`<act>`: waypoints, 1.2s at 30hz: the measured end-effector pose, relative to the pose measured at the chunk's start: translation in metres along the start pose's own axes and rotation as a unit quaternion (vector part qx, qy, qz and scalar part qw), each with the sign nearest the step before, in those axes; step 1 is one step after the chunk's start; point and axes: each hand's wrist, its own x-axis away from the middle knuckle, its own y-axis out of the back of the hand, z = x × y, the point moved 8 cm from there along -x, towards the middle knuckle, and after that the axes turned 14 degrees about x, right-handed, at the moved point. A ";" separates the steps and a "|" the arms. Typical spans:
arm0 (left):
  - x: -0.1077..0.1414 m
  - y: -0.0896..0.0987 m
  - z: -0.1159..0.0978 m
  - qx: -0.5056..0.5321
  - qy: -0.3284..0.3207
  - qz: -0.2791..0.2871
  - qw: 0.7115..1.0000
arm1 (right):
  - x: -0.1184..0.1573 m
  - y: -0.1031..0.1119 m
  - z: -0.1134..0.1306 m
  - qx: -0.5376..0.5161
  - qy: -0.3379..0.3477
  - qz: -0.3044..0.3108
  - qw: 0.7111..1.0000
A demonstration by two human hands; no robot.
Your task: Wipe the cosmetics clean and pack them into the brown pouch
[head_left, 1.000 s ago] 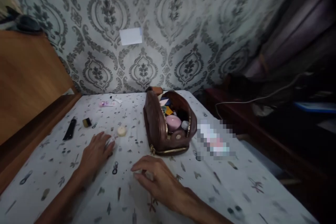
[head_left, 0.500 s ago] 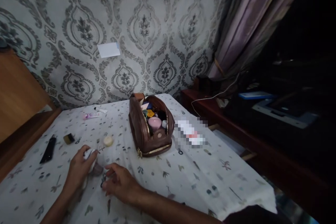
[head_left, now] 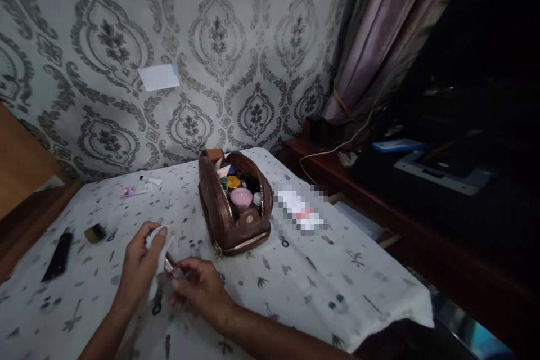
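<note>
My left hand [head_left: 141, 261] is closed on a crumpled white cloth [head_left: 155, 238], perhaps a tissue, that hangs below the fingers. My right hand [head_left: 200, 287] pinches a small pinkish clear container [head_left: 177, 271] with a shiny metallic end, maybe a cosmetic bottle. That shiny end points up toward the cloth; whether they touch I cannot tell. Beyond my hands stands a brown toiletry bag [head_left: 211, 211], unzipped at the top, with a pink round-lidded jar [head_left: 242, 199] and a yellow item [head_left: 233, 181] among its contents.
On the patterned tablecloth [head_left: 295, 292] at left lie a black tube [head_left: 59, 256] and a dark gold-sided cap [head_left: 95, 233]. Farther back are a pink-and-white tube [head_left: 134, 190] and a small white tube [head_left: 151, 180]. A blurred white packet [head_left: 300, 209] lies right of the bag.
The pinkish container, earlier by my left hand, is now in my right hand's fingers. My right hand has closed on it. The view has shifted slightly, and the pale round item is mostly hidden.
</note>
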 end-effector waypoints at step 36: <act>0.009 0.004 0.061 0.175 0.117 -0.068 0.975 | -0.002 -0.004 0.000 -0.065 -0.050 0.084 0.993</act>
